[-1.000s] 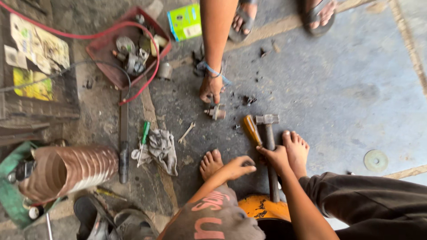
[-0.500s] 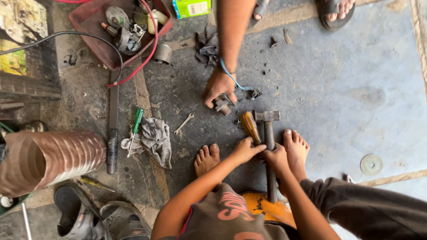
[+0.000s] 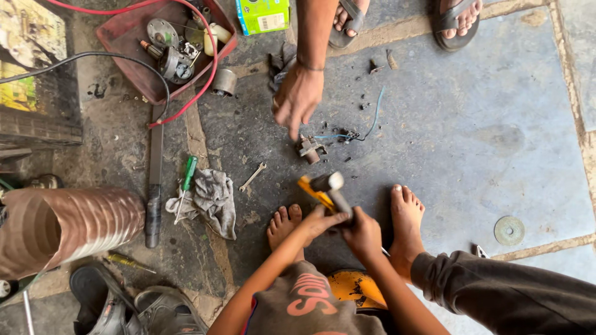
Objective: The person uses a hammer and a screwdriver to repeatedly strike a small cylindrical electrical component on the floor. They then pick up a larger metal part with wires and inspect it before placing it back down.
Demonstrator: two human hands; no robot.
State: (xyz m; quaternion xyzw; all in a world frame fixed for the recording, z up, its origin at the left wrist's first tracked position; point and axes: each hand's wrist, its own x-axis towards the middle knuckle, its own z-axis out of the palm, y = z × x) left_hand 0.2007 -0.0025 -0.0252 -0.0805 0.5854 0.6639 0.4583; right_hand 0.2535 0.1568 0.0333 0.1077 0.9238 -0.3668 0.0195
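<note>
My right hand (image 3: 363,232) is shut on the handle of a hammer (image 3: 329,185), whose head is lifted off the floor and tilted. My left hand (image 3: 321,220) grips a yellow-handled tool (image 3: 310,189) right beside it. Both hands sit between my bare feet (image 3: 406,217). Farther out on the floor lies a small metal part (image 3: 309,149) with a thin blue wire (image 3: 374,115). Another person's hand (image 3: 298,99) hovers open just above that part, not touching it.
A red tray (image 3: 127,71) of motor parts, red and black cables and a green box (image 3: 264,15) lie at the far left. A rag (image 3: 214,198), green screwdriver (image 3: 186,183), small wrench (image 3: 252,177) and ribbed metal duct (image 3: 68,226) are left. A metal disc (image 3: 509,231) lies right.
My hands closed on the hammer and the yellow-handled tool and lifted them off the floor. The other person's hand let go of the small part and drew back.
</note>
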